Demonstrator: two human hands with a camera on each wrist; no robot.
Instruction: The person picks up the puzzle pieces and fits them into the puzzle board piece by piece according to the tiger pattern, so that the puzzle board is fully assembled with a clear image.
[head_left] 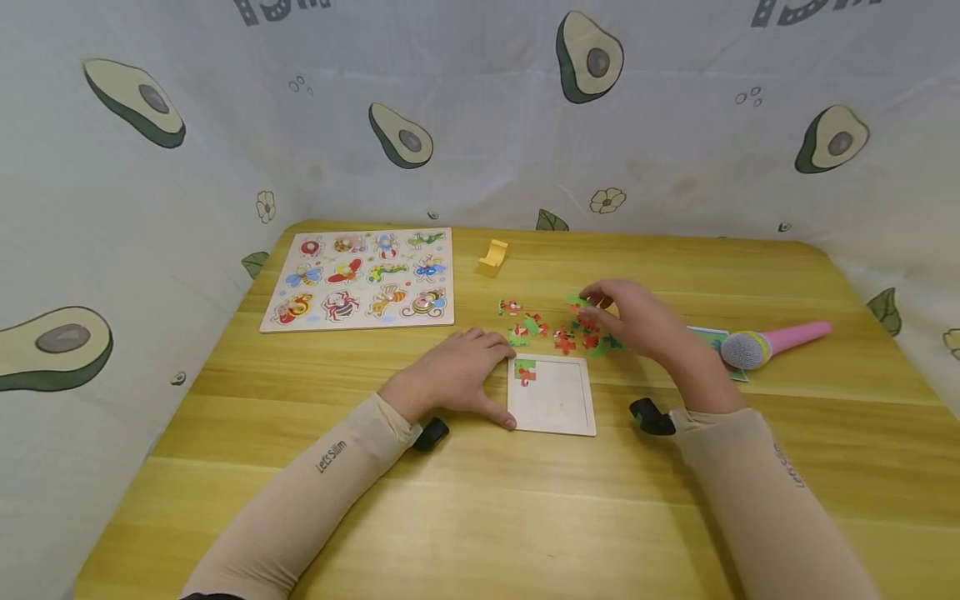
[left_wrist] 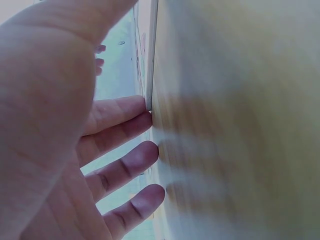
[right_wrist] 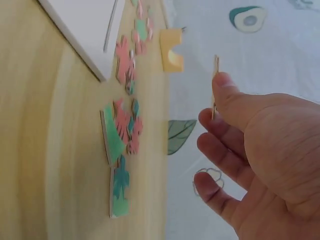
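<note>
A white square puzzle board (head_left: 553, 404) lies on the table, with one green-and-red jigsaw piece (head_left: 525, 372) in its far left corner. My left hand (head_left: 465, 375) rests at the board's left side, thumb by the near corner and forefinger by the far one; in the left wrist view its fingers are spread and nearly straight. My right hand (head_left: 633, 317) is above the loose pieces (head_left: 564, 339) beyond the board. Between its thumb and fingers it pinches a thin puzzle piece (right_wrist: 216, 65), seen edge-on in the right wrist view, so its picture is hidden.
An insect peg puzzle (head_left: 360, 279) lies at the back left. Beside it stands a small yellow block (head_left: 492, 258) with a curved notch. To the right, a pink toy microphone (head_left: 776, 343) lies over a green-edged card (head_left: 707, 336). A patterned curtain (head_left: 487, 108) hangs behind the table.
</note>
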